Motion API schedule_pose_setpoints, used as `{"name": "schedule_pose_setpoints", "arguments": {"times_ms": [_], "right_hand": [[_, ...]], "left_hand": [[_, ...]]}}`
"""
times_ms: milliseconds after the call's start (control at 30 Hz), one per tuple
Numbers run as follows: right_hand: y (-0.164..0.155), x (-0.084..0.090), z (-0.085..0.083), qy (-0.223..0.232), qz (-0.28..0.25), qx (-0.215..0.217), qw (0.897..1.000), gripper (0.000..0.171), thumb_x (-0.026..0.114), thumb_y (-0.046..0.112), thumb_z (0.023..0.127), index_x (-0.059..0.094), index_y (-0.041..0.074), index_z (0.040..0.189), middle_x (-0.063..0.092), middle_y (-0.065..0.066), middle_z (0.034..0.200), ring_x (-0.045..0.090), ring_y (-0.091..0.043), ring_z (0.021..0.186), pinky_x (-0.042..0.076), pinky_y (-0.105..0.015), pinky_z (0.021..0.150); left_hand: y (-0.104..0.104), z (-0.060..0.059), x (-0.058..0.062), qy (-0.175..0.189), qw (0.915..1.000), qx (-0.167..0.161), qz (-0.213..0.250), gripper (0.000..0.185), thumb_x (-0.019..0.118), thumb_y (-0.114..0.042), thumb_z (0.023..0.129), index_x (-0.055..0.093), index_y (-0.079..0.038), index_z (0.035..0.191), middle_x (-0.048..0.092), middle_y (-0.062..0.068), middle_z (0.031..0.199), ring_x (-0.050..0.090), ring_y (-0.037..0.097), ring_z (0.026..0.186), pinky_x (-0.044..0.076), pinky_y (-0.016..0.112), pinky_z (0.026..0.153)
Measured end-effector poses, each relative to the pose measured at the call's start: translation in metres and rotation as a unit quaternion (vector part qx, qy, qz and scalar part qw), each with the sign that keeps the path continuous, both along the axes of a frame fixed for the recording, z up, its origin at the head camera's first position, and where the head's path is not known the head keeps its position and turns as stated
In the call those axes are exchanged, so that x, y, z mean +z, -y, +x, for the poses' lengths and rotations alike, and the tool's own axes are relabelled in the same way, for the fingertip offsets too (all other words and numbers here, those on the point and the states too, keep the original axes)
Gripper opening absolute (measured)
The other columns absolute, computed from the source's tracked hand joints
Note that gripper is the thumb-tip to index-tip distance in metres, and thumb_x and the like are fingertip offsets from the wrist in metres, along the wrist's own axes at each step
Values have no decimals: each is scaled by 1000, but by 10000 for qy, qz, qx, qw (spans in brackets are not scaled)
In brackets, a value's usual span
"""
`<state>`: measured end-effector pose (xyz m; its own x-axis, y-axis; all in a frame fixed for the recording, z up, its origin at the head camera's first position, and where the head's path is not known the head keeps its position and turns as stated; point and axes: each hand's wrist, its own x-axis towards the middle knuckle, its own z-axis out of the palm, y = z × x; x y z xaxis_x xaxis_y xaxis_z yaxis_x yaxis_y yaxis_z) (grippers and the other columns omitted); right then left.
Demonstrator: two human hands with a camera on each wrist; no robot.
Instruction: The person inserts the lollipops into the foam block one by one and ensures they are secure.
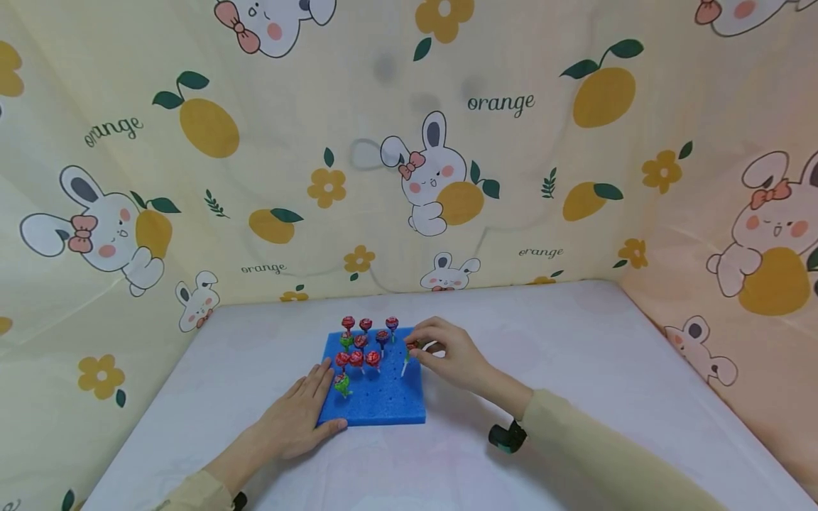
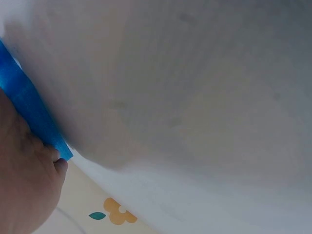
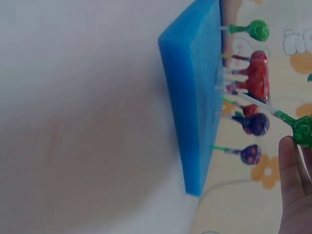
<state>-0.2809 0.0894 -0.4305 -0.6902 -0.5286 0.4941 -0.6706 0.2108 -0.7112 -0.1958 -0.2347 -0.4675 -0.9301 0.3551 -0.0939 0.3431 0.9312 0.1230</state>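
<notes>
My right hand point(image 1: 455, 357) pinches a lollipop with a green wrapper point(image 3: 302, 129) by its head, over the right side of a blue foam board point(image 1: 393, 408). Its white stick points down and slants towards the board; whether the tip touches the foam I cannot tell. My left hand point(image 1: 290, 424) lies along the board's left edge with fingers stretched out, the thumb at the near left corner. Several lollipops stand upright in the board: red ones point(image 1: 356, 360), a green one point(image 1: 343, 385) near the front, and dark purple ones point(image 1: 382, 338) towards the back.
Small holes dot the board's right and near parts. A white tabletop point(image 1: 543, 341) lies all around it. Behind hangs a cream cloth point(image 1: 396, 262) printed with rabbits and oranges. A dark band point(image 1: 508, 436) sits at the right wrist.
</notes>
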Motion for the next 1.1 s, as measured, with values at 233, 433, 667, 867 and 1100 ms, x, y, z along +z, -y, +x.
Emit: {"name": "schedule_pose_setpoints", "arguments": {"times_ms": [233,433,667,867,1100], "right_hand": [[15,1,4,-17,147,208,9997,18,74,7,97,77,9,115,68,-5,117,68,-21,104,61,-27,84],[27,-1,7,-38,254,430,9987,19,74,8,98,75,4,116,67,-5,118,68,-20,104,61,-26,83],[40,-3,12,-7,459,548,9974,19,74,8,98,77,7,116,66,-3,122,66,-17,107,61,-25,84],[49,-4,15,142,568,682,9960,19,74,8,98,77,9,116,65,-2,122,66,-16,109,61,-26,86],[55,-3,18,38,642,849,9943,18,73,9,98,76,11,116,64,-1,122,65,-12,108,59,-22,85]], "left_hand": [[0,-1,-1,24,10000,30,-25,105,41,-76,98,18,2,164,10,21,173,15,42,158,21,58,126],[0,-1,0,59,10000,31,19,104,42,-75,99,19,2,164,10,21,173,15,42,158,21,58,126],[1,0,0,13,10000,-34,56,102,42,-73,100,19,4,164,11,22,173,15,42,158,21,58,126],[2,0,0,-46,9999,-80,55,101,42,-72,101,20,4,163,11,22,173,16,42,158,21,58,126],[1,2,1,-52,9999,-97,84,100,43,-70,102,20,5,163,11,22,172,15,42,158,21,57,126]]}}
